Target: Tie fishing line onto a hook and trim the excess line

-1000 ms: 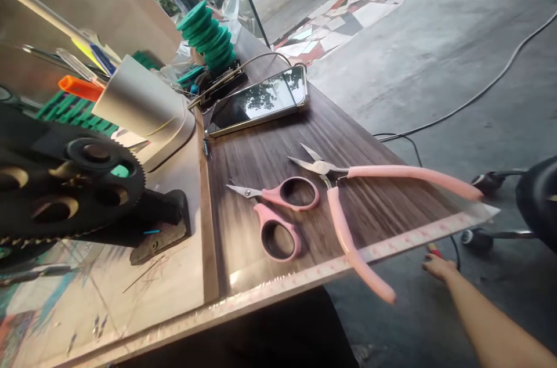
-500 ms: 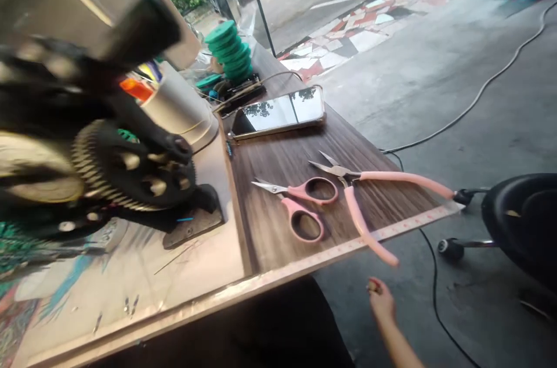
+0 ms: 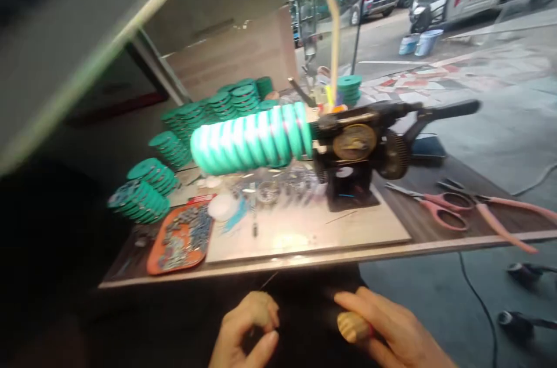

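Both my hands are low in front of the table edge, over my dark lap. My left hand (image 3: pixel 248 330) has its fingers curled in a pinch; a thin dark wire seems to run up from it. My right hand (image 3: pixel 385 327) is closed around a small yellowish spool-like thing (image 3: pixel 351 326) with a red end. Above them on the table stands a black hand-crank winding machine (image 3: pixel 361 150) with gears, and a row of teal spools (image 3: pixel 252 139) sits on its shaft. The picture is smeared by motion.
Pink scissors (image 3: pixel 437 208) and pink-handled pliers (image 3: pixel 500 217) lie at the table's right end. An orange tray (image 3: pixel 180 240) of small parts sits at the left, with stacks of teal spools (image 3: pixel 143 194) behind. A cable and chair casters lie on the floor at right. Vehicles are parked on the street beyond.
My view has swung left and up, so the whole table shows. My right hand came up from the floor side to my lap, and my left hand has come into view.
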The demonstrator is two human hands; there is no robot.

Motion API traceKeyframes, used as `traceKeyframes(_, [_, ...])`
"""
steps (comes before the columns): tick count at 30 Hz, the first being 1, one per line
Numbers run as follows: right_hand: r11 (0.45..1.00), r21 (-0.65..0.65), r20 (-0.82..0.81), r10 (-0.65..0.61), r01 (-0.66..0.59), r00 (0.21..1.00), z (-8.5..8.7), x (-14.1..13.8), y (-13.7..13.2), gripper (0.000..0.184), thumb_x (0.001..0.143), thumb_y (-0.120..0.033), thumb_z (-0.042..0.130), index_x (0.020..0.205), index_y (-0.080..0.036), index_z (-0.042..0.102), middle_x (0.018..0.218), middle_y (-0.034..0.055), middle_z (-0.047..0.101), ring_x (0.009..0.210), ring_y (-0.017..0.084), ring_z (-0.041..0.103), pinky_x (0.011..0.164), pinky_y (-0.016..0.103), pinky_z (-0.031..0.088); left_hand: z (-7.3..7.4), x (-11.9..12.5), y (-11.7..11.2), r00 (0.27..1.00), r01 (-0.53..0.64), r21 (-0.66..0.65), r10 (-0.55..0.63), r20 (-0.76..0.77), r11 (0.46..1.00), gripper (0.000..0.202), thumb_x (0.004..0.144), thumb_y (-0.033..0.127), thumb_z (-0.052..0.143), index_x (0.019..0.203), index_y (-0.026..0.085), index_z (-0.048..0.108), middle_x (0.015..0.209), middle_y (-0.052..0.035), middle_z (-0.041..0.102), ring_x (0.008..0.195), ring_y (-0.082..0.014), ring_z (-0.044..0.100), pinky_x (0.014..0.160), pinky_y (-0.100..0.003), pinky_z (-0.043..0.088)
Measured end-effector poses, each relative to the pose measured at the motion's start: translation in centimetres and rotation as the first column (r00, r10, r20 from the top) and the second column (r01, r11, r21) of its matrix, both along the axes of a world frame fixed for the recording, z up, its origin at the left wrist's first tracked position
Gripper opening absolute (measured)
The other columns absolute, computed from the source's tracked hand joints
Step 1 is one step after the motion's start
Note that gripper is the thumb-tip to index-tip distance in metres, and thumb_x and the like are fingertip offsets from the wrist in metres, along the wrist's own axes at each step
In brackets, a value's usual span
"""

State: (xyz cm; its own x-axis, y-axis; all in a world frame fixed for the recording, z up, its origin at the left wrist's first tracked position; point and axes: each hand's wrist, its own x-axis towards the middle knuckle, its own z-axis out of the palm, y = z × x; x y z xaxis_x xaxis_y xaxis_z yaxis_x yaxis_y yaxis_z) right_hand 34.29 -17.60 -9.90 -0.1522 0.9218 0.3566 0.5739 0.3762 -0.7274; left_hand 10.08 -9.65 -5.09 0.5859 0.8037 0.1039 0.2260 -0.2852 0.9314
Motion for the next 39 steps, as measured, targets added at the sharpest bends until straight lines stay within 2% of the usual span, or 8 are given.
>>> traceKeyframes(8, [0.966, 0.199, 0.592, 0.014, -0.163, 0.806, 9.3, -8.3, 5.7, 0.027, 0.078, -0.009, 0.041, 0.103, -0.015, 0.049, 0.071, 0.0023, 0.06, 0.056, 0.016, 0.055, 0.048, 0.026, 0.039, -0.5, -2.6, -0.9, 0.993, 0.105, 0.184, -0.114, 0.036, 0.977, 0.016, 0.079, 0.026, 0.05, 0.065, 0.018, 0.046, 0.067, -0.0039, 0.053, 0.069, -0.0159, 0.049, 0.065, -0.027, 0.04])
traceKeyframes(12, [0.913, 0.353, 0.818, -0.193, -0.207, 0.543, 11.3, -9.5, 6.6, 0.025, 0.071, -0.007, 0.05, 0.093, -0.015, 0.058, 0.065, 0.0039, 0.057, 0.054, 0.019, 0.051, 0.049, 0.03, 0.032, 2.2, -3.6, -0.8, 0.992, 0.097, 0.343, -0.061, -0.115, 0.934, 0.009, 0.073, 0.014, 0.05, 0.065, 0.017, 0.047, 0.066, -0.0022, 0.05, 0.068, -0.0153, 0.045, 0.062, -0.026, 0.035])
traceKeyframes(14, [0.922, 0.25, 0.83, -0.047, -0.296, 0.556, 12.5, -9.1, 7.1, 0.016, 0.071, -0.008, 0.053, 0.082, -0.018, 0.06, 0.064, 0.0031, 0.057, 0.057, 0.019, 0.051, 0.051, 0.029, 0.032, 4.2, -3.8, 0.3, 0.988, 0.105, 0.381, -0.053, -0.145, 0.919, 0.012, 0.068, 0.008, 0.049, 0.061, 0.017, 0.046, 0.064, -0.0006, 0.047, 0.066, -0.0146, 0.042, 0.061, -0.026, 0.033])
traceKeyframes(18, [0.912, -0.161, 0.47, 0.407, -0.377, 0.783, 14.9, -7.9, 8.3, 0.014, 0.08, -0.013, 0.046, 0.083, -0.022, 0.056, 0.074, -0.0005, 0.057, 0.067, 0.015, 0.051, 0.06, 0.025, 0.038, 6.6, -3.6, 3.4, 0.972, 0.162, 0.096, -0.176, 0.155, 0.982, 0.011, 0.064, 0.014, 0.051, 0.056, 0.017, 0.044, 0.059, 0.0022, 0.043, 0.059, -0.0123, 0.04, 0.057, -0.025, 0.032])
traceKeyframes(21, [0.831, -0.402, -0.002, 0.42, -0.385, 0.908, 15.7, -7.8, 9.0, 0.012, 0.078, -0.017, 0.046, 0.088, -0.021, 0.051, 0.079, -0.0014, 0.053, 0.073, 0.013, 0.052, 0.064, 0.022, 0.041, 6.2, -3.0, 4.3, 0.902, 0.187, -0.073, -0.142, 0.408, 0.98, 0.013, 0.071, 0.026, 0.049, 0.062, 0.017, 0.051, 0.061, 0.0006, 0.048, 0.06, -0.0137, 0.044, 0.06, -0.027, 0.036])
traceKeyframes(25, [0.629, -0.583, -0.31, 0.414, -0.515, 0.856, 15.4, -8.6, 9.7, 0.009, 0.081, -0.027, 0.042, 0.087, -0.02, 0.044, 0.073, -0.0027, 0.05, 0.062, 0.011, 0.051, 0.056, 0.021, 0.043, 4.4, -1.8, 2.5, 0.946, 0.086, 0.199, -0.142, 0.29, 0.976, 0.014, 0.075, 0.018, 0.047, 0.068, 0.018, 0.06, 0.074, -0.0054, 0.06, 0.078, -0.0197, 0.053, 0.074, -0.032, 0.04])
traceKeyframes(30, [0.974, -0.212, 0.589, 0.198, -0.087, 0.784, 13.6, -10.4, 10.3, 0.047, 0.093, -0.033, 0.026, 0.058, -0.016, 0.052, 0.054, 0.0019, 0.056, 0.047, 0.011, 0.049, 0.045, 0.021, 0.026, 3.0, -0.1, -0.6, 0.98, -0.187, 0.238, 0.167, 0.105, 0.953, 0.009, 0.069, 0.011, 0.051, 0.064, 0.018, 0.052, 0.075, -0.0053, 0.058, 0.075, -0.0184, 0.053, 0.068, -0.028, 0.041])
traceKeyframes(39, [0.986, 0.157, 0.77, -0.088, -0.054, 0.632, 11.0, -11.2, 11.3, 0.039, 0.09, -0.025, 0.034, 0.062, -0.013, 0.059, 0.055, 0.01, 0.064, 0.049, 0.018, 0.059, 0.046, 0.026, 0.014, 2.7, 1.5, -1.6, 0.921, -0.389, 0.051, 0.39, -0.007, 0.92, 0.012, 0.064, 0.011, 0.047, 0.061, 0.02, 0.039, 0.061, -0.0004, 0.049, 0.062, -0.0157, 0.047, 0.061, -0.027, 0.038])
